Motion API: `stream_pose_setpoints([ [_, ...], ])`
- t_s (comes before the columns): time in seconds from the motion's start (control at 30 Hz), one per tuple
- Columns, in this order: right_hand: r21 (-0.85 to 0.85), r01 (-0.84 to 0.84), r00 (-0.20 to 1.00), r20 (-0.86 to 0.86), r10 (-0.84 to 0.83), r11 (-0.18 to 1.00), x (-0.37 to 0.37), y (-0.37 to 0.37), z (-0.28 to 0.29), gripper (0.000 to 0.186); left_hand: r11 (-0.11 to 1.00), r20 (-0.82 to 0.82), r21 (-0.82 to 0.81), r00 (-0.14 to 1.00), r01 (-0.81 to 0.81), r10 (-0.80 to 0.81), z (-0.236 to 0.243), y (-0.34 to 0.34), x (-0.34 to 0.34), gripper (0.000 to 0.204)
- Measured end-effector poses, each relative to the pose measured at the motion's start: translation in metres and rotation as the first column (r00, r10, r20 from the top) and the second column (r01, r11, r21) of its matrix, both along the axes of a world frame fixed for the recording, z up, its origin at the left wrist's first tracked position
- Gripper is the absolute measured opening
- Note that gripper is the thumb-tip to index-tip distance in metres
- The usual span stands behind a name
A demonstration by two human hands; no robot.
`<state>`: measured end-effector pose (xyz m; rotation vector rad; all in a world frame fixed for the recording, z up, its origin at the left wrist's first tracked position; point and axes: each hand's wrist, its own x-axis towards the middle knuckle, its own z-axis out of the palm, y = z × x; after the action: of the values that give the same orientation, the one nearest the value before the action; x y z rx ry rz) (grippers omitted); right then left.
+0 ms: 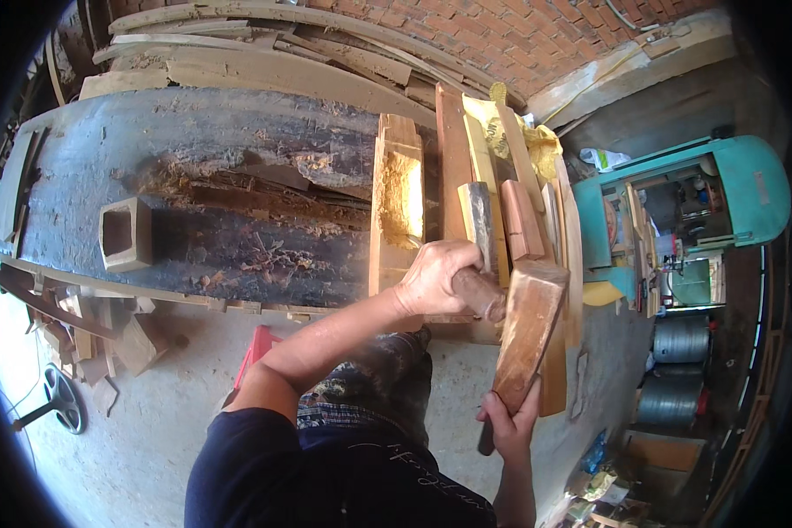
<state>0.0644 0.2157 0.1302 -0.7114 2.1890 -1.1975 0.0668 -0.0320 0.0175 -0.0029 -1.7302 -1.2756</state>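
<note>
My left hand [440, 277] is closed round a wooden-handled tool [480, 295], likely a chisel, its far end mostly hidden by my fingers. It is just below a wooden block [387, 141] with a pale, rough hollow carved into it. My right hand [515, 414] grips a large wooden mallet [532, 326], whose head is beside the tool's handle; I cannot tell whether they touch. Just beyond my hands lie long boards [453, 132], shorter reddish and dark pieces [519, 216] and crumpled yellow sheeting [541, 145].
A weathered dark slab [273, 114] spans the left, bearing a hollow square block [123, 233]. Stacked planks [238, 48] lie behind it. A teal machine [748, 189] and metal drums [678, 400] stand at the right. A red stool [251, 352] and wood offcuts [136, 343] are below the slab.
</note>
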Motion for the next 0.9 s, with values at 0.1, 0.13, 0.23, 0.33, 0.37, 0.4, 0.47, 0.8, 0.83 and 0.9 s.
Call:
stream_pose_setpoints([
  [0.1,-0.152,0.091,0.975,-0.188,-0.119,0.984,0.008,0.001,0.002,0.034,0.998,-0.032,-0.057,0.999,-0.008,0.006,0.000,0.006,0.002,0.031],
  [0.13,-0.316,0.129,0.927,-0.297,-0.227,0.940,0.011,0.004,0.003,0.027,0.994,-0.024,-0.110,1.000,0.001,-0.004,0.001,0.009,0.004,0.028],
  [0.23,-0.363,-0.109,0.893,-0.445,-0.069,0.925,0.008,0.015,-0.010,0.011,0.985,-0.032,-0.164,0.998,-0.057,0.052,-0.011,0.020,0.006,0.029],
  [0.33,-0.073,0.053,0.919,-0.387,-0.077,0.996,0.005,0.037,-0.061,0.031,0.977,-0.092,-0.204,0.994,-0.069,0.051,-0.016,0.019,0.005,0.032],
  [0.37,-0.091,0.131,0.971,-0.188,-0.146,0.987,0.012,0.030,-0.061,0.036,0.978,-0.120,-0.194,0.991,-0.075,0.052,-0.020,0.018,0.009,0.030],
  [0.4,-0.092,0.209,0.978,0.020,-0.208,0.974,0.016,0.025,-0.059,0.040,0.977,-0.120,-0.200,0.991,-0.078,0.054,-0.023,0.016,0.008,0.030],
  [0.47,-0.133,0.220,0.974,-0.014,-0.224,0.966,0.019,0.027,-0.060,0.038,0.965,-0.130,-0.254,0.991,-0.059,0.026,-0.020,0.017,0.009,0.030],
  [0.8,-0.452,0.119,0.979,-0.095,-0.180,0.884,0.020,0.033,-0.005,0.039,0.965,-0.138,-0.248,0.989,-0.089,0.056,0.005,0.022,0.023,0.029],
  [0.83,-0.457,0.016,0.974,-0.195,-0.118,0.889,0.010,0.041,0.005,0.031,0.970,-0.129,-0.225,0.990,-0.092,0.064,0.008,0.020,0.022,0.029],
  [0.9,-0.511,0.081,0.939,-0.249,-0.238,0.856,0.013,0.025,0.032,0.025,0.982,-0.078,-0.172,0.994,-0.083,0.071,0.015,0.015,0.019,0.029],
])
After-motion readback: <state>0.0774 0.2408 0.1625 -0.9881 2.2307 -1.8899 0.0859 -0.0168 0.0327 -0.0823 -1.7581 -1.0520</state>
